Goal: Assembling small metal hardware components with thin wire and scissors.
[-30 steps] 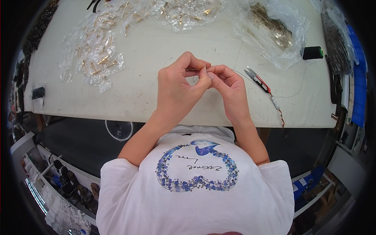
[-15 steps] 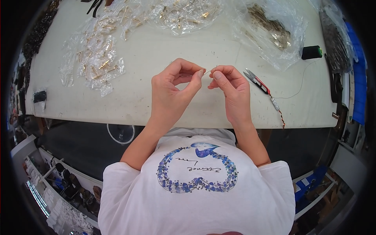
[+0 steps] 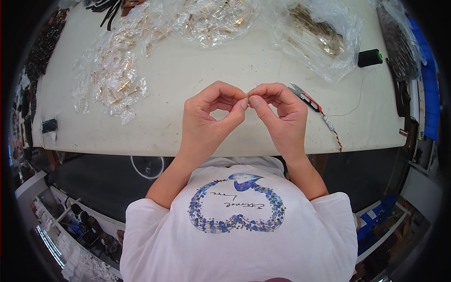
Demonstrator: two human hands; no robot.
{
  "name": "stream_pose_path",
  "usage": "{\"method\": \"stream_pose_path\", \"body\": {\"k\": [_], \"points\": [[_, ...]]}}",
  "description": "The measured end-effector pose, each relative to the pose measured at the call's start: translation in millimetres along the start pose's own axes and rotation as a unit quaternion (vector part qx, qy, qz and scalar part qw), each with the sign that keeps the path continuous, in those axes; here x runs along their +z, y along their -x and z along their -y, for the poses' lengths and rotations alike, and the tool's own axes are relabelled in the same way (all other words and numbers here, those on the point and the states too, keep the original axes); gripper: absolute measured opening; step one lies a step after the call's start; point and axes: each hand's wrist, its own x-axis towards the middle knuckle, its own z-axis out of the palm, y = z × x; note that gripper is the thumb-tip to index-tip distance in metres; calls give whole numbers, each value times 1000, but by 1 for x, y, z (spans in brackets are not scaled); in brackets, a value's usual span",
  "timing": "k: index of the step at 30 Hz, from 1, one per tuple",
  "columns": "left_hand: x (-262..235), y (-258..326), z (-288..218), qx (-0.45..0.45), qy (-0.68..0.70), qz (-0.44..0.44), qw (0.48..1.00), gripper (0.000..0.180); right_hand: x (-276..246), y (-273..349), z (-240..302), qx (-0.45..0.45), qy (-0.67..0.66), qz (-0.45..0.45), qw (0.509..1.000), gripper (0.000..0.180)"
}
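Note:
My left hand (image 3: 211, 115) and my right hand (image 3: 278, 115) meet fingertip to fingertip above the near part of the white table (image 3: 197, 80). Thumb and forefinger of both hands pinch one tiny piece (image 3: 249, 92), too small to identify; it may be a small metal part or thread. A thread snipper with red handle (image 3: 307, 97) lies just right of my right hand, with a twisted cord (image 3: 334, 132) trailing from it toward the table edge. A dark spool of thread (image 3: 369, 57) stands at the far right, a thin thread running from it.
Clear plastic bags of small gold-coloured metal parts lie at the left (image 3: 115, 77), the top middle (image 3: 211, 21) and the top right (image 3: 319, 35). Dark goods (image 3: 401, 44) line the right edge. A small black item (image 3: 49, 125) sits at the table's left edge.
My hands first parted slightly and have now come together again at the fingertips, a little farther from me over the table. Nothing else on the table has moved.

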Motion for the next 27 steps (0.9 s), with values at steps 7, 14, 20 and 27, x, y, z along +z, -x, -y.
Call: {"method": "stream_pose_path", "body": {"k": [7,14,20,27], "points": [[2,0,0,-19,8,-13,1000,8,3,-1,-4,5,-11,-17,1000,12],[0,-4,0,52,-71,-33,996,7,-4,-4,-3,90,-143,-17,986,14],[1,-9,-9,209,-277,-103,932,13,-2,-2,-4,125,-149,11,981,15],[4,-6,-9,132,-132,-59,981,12,4,-2,-4,161,-175,27,971,16]]}}
